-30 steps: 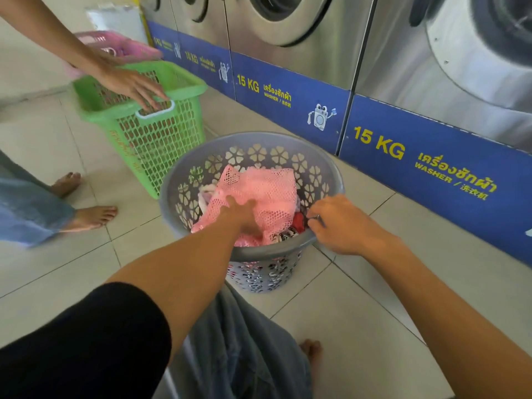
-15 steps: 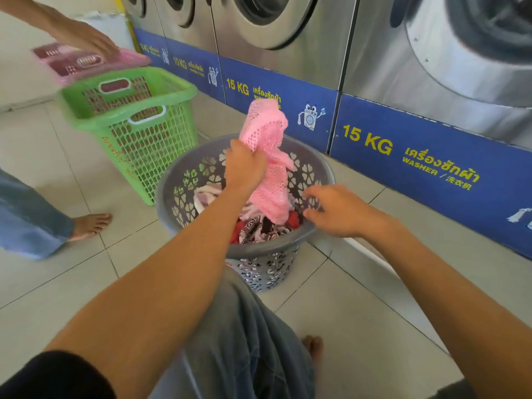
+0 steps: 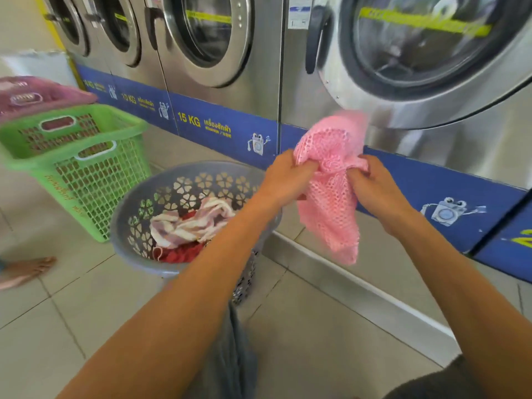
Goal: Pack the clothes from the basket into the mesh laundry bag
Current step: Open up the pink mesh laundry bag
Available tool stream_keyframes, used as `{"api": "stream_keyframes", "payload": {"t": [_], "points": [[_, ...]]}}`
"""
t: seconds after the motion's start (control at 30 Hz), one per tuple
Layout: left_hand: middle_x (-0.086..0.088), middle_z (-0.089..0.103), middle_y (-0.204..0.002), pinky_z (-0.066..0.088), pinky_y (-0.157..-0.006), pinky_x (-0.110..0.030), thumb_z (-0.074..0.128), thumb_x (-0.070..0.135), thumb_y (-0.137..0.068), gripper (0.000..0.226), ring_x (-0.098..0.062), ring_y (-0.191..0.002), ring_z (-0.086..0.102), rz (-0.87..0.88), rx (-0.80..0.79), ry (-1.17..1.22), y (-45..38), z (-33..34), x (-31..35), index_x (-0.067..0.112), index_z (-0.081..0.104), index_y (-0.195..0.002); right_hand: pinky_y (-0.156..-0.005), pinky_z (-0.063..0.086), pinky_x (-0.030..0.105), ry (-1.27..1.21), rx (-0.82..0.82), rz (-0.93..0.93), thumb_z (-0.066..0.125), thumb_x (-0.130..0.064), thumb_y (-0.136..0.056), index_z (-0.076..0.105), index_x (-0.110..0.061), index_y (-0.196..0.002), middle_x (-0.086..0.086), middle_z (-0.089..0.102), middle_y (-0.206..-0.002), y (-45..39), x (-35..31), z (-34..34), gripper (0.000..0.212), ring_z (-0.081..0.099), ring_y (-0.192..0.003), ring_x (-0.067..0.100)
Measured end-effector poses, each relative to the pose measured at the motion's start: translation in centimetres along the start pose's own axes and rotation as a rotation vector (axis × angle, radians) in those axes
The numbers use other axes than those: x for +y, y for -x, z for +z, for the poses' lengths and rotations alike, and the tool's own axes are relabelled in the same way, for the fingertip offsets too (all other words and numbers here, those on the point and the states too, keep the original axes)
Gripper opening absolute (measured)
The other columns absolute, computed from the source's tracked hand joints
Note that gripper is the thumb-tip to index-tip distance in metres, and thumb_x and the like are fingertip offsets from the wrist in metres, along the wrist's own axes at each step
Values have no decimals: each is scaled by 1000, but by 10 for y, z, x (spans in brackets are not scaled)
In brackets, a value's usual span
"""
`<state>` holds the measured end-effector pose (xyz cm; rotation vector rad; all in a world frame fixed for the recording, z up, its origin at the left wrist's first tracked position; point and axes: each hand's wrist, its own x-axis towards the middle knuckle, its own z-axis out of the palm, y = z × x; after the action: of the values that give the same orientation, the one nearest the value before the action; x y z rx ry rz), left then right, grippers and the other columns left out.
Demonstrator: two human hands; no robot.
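I hold the pink mesh laundry bag (image 3: 331, 194) bunched up in the air in front of the washing machines, to the right of the basket and above its rim. My left hand (image 3: 288, 180) and right hand (image 3: 371, 188) grip its upper part, and the rest hangs limp. The grey round basket (image 3: 138, 214), with flower-shaped holes, stands on the floor holding the clothes (image 3: 190, 226): a striped white piece over red ones.

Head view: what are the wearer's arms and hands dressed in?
Both forearms are bare to the hands; the left hand and right hand have no gloves, rings or watch showing. A dark sleeve edge shows at the bottom right.
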<state>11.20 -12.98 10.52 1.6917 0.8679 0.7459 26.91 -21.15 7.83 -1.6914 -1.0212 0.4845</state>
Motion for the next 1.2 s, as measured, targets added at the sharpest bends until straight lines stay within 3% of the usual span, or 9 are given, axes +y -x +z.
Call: {"api": "stream_keyframes", "payload": {"t": [0.07,0.2,0.33,0.4,0.47,0.63,0.83,1.07,1.2], "points": [[-5,75,-105,63,-76,-49,58,36,-79,33,-25,-93,73,-28,-140,-41,-1,18,-13,25,67,-109,-83,51,28,-60,-50,66,54,-39,-96,57,-35,-113,-12,66,-114,9,9,-9,18,65,-101,5],[2,73,-106,64,-72,-40,58,43,-80,31,-24,-88,74,12,-469,-253,-2,38,-41,34,61,-110,-79,61,33,-182,-261,163,60,-31,-98,72,-22,-110,1,77,-106,28,19,-37,19,74,-95,16],[-1,67,-126,51,-92,-30,63,47,-88,47,-22,-113,65,110,-668,-693,-8,42,-68,28,60,-131,-68,54,28,274,-360,187,75,-35,-84,76,-23,-94,-10,77,-88,46,37,-63,16,73,-80,6],[-2,66,-129,48,-96,-31,58,58,-88,53,-23,-118,62,116,-676,-910,-14,35,-75,26,61,-130,-70,53,30,410,-326,197,80,-36,-79,74,-23,-89,-9,75,-85,50,44,-72,18,72,-78,8],[1,70,-116,50,-92,-33,60,60,-88,46,-21,-109,65,95,-656,-954,-22,23,-80,26,66,-118,-73,51,33,515,-255,183,82,-38,-75,71,-20,-85,-6,72,-82,50,48,-80,23,68,-78,12],[14,60,-75,37,-61,-20,71,33,-87,28,-4,-71,57,121,-569,-953,-42,1,-79,27,72,-114,-62,41,30,653,-222,158,80,-37,-78,64,-25,-76,-8,63,-78,43,57,-96,20,59,-74,10],[4,63,-85,36,-69,-25,73,26,-83,8,-17,-85,59,180,-419,-921,-48,12,-74,26,67,-88,-64,40,29,765,-353,132,81,-38,-77,62,-28,-79,-11,60,-83,20,62,-81,21,57,-78,11],[3,53,-69,30,-52,-27,67,37,-84,28,-15,-64,50,112,-344,-820,-53,21,-72,19,53,-68,-84,37,26,1056,-544,145,71,-45,-85,63,-20,-124,1,61,-131,3,74,-53,47,56,-119,25],[3,57,-69,35,-56,-27,70,43,-80,29,-13,-62,51,74,-438,-737,-56,28,-74,16,61,-73,-87,43,27,955,-537,150,72,-48,-83,61,-28,-126,-3,61,-127,4,65,-40,49,59,-109,18]]}}
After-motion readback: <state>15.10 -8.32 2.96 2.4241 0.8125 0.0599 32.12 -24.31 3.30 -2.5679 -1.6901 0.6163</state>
